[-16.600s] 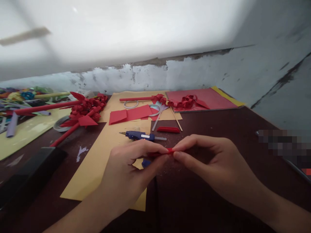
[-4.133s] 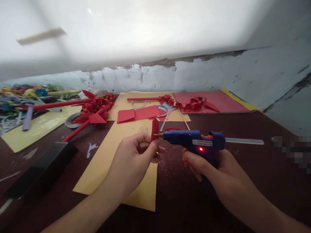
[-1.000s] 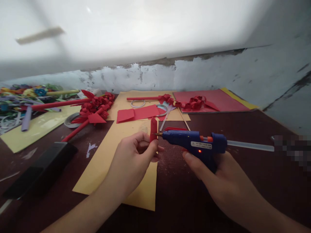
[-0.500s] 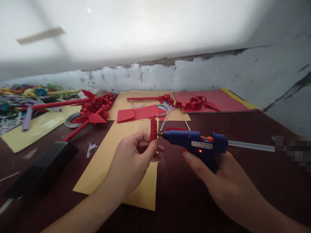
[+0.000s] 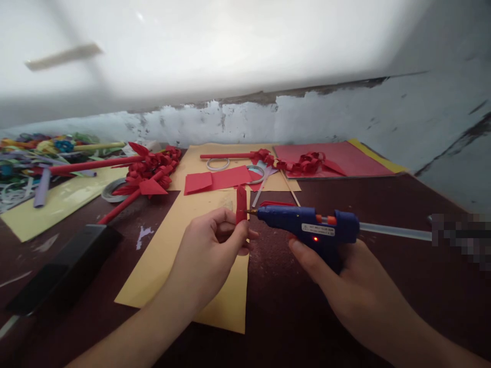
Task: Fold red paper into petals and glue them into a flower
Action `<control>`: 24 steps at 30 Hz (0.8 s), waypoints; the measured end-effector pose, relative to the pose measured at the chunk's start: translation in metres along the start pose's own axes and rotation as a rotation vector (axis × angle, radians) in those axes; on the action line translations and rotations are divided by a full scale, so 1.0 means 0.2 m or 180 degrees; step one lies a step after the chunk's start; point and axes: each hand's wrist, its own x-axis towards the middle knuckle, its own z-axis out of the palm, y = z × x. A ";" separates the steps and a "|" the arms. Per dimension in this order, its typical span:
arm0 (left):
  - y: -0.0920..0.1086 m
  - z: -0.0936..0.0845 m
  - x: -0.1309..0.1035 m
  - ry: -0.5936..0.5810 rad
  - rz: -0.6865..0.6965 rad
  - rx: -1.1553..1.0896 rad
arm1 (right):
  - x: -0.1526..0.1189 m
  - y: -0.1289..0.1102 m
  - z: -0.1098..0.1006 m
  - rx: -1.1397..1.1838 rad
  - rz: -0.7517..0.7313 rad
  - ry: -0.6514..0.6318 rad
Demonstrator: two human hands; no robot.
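Note:
Between thumb and fingers, my left hand (image 5: 215, 250) pinches a red paper strip (image 5: 241, 204) that stands upright. My right hand (image 5: 341, 281) is wrapped round a blue hot glue gun (image 5: 299, 220), whose red light glows. The gun's metal nozzle points left and is at the strip's right edge; whether it touches cannot be made out. A clear glue stick (image 5: 397, 231) sticks out of the gun's back. Under my left hand lies a yellow paper sheet (image 5: 153, 271). Behind the strip are folded red paper pieces (image 5: 218, 180).
Red paper flowers on stems (image 5: 153, 174) lie at left beside a tape roll (image 5: 114, 190) and a black box-like object (image 5: 65, 271). Colourful paper scraps (image 5: 49, 148) are heaped at far left. A red sheet (image 5: 345, 158) lies at the back right, near the peeling wall (image 5: 245, 120).
Almost nothing differs. The nozzle seems to have drawn very slightly away to the right of the red strip.

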 end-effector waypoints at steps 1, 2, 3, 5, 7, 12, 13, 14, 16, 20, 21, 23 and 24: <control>0.00 0.00 0.00 0.0005 0.0001 0.0008 | 0.00 0.00 0.00 -0.0012 -0.0006 0.0008; 0.00 0.00 0.00 0.0007 0.0004 0.0016 | 0.00 0.00 0.00 -0.0022 -0.0014 0.0011; 0.00 0.00 0.00 0.0008 0.0008 0.0023 | 0.00 0.00 0.00 -0.0030 -0.0028 0.0015; 0.00 0.00 0.00 0.0009 0.0018 0.0034 | 0.00 0.00 0.00 -0.0031 -0.0062 0.0018; 0.00 0.00 0.00 0.0015 0.0032 0.0051 | 0.00 0.00 0.00 -0.0032 -0.0074 0.0024; -0.01 0.00 0.01 0.0057 0.0104 0.0172 | 0.02 0.00 0.01 -0.0061 -0.0045 0.0020; -0.01 0.00 0.00 0.0069 0.0145 0.0242 | 0.02 0.00 0.01 -0.0061 -0.0042 0.0005; -0.01 0.00 0.00 0.0093 0.0202 0.0321 | 0.02 0.00 0.01 -0.0058 -0.0041 -0.0016; -0.02 0.00 0.00 0.0146 0.0334 0.0479 | 0.02 0.01 0.01 -0.0061 -0.0047 -0.0036; -0.02 -0.01 0.00 0.0164 0.0439 0.0596 | 0.01 0.01 0.00 -0.0095 -0.0042 -0.0076; -0.02 -0.01 0.00 0.0153 0.0425 0.0586 | 0.01 0.01 0.01 -0.0099 -0.0038 -0.0075; -0.02 -0.01 0.00 0.0133 0.0372 0.0512 | 0.02 0.01 0.01 -0.0108 -0.0035 -0.0051; -0.02 -0.01 0.00 0.0118 0.0340 0.0453 | 0.02 0.01 0.01 -0.0122 -0.0033 -0.0027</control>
